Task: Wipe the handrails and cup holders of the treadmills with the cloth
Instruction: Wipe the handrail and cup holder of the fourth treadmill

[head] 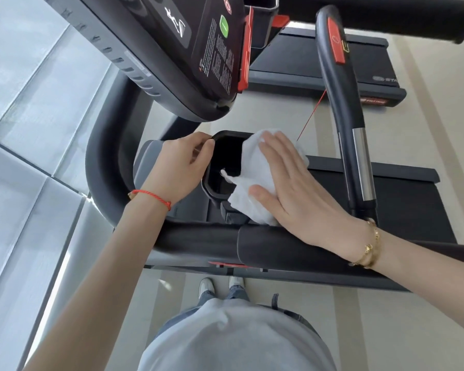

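A black cup holder [227, 159] sits in the treadmill's side tray below the console. A white cloth [252, 167] lies over the holder's right rim, and one corner hangs down into the well. My right hand [287, 183] presses flat on the cloth with straight fingers. My left hand [184, 163] rests at the holder's left rim, its fingers curled over the edge. The thick black handrail [198, 241] runs across just in front of both hands and curves up on the left.
The tilted console [188, 49] with a green button and red trim hangs above the cup holder. A dark grip bar [343, 116] with a steel sensor strip rises on the right. Another treadmill's deck [332, 65] lies beyond. Grey window panels fill the left side.
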Available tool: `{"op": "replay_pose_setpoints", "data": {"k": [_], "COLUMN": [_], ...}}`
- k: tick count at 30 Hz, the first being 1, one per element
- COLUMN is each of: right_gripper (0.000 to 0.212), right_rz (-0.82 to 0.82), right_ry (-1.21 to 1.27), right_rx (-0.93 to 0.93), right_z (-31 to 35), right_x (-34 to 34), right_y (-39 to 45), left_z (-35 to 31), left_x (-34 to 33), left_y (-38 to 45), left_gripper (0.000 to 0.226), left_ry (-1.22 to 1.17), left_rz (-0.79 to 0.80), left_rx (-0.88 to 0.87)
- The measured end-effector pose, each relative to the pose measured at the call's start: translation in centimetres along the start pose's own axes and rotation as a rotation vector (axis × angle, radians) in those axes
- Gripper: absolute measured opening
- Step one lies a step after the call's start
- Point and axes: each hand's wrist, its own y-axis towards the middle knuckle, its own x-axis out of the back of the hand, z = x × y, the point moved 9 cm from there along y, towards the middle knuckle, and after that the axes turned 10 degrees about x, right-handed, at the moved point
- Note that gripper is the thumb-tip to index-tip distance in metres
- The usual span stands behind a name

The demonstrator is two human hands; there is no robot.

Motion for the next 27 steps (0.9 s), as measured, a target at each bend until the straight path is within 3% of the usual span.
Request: {"op": "replay_pose_setpoints", "data": {"k": [5,9,14,21,27], "right_gripper": [0.078,0.067,0.049,0.065,0.047], "right_rz": [-0.049,-0.067,-0.036,0.006,0.145], "right_ry": [0.311,0.382,0.283,0.527,0.163], "right_rx": [-0.213,-0.308,-0.205,-0.124,0.064], "right_z": [-1.4,-4.0,-4.9,-3.8,-3.3], "right_x": [-1.0,-0.8,0.2,-0.8,0.2], "right_y": [0.2,2.9,6.0,3.1,8.8], "left_z": [-0.1,-0.2,-0.3,0.3,0.3], "left_x": [0.0,0.2,0.2,-0.1,-0.3], "left_y": [-0.1,-0.1,0.0,0.2,0.2], "left_gripper": [0.025,0.025,0.024,0.023,0.022], "left_ry": [0.018,0.017,0.035,0.023,0.011], "left_rz": [0.002,-0.012,-0.034,-0.044,-0.023], "left_rx": [-0.004,-0.008,-0.022,-0.019,-0.035]}}
